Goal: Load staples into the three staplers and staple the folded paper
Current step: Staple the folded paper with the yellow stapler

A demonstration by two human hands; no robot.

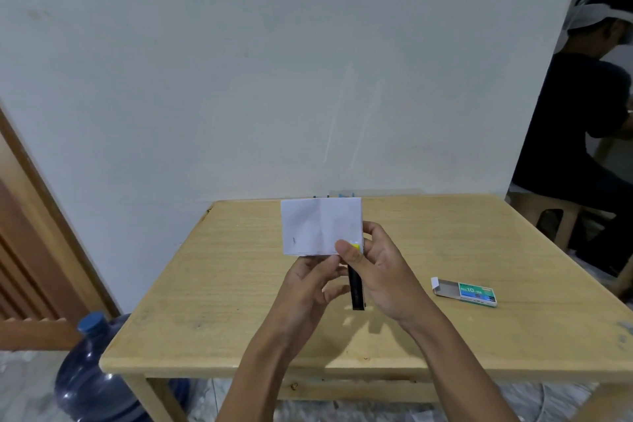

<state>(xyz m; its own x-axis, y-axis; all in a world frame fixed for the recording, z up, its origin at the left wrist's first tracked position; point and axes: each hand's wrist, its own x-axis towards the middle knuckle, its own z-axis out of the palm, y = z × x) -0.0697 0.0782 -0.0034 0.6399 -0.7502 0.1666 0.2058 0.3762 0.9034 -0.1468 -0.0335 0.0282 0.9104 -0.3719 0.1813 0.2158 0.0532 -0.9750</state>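
Left hand (308, 281) pinches folded paper (318, 226); right hand (380, 271) grips stapler (356, 288) at corner.

Both your forearms reach forward; your left hand (308, 284) pinches the folded paper (318, 226), your right hand (387, 277), just beside, grips the stapler (356, 288).

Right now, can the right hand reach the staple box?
Likely yes for reach: bare table lies between right hand and staple box. But it grips the stapler, so it must set that down first.

Matt wooden table (239, 284), creased paper (318, 226)
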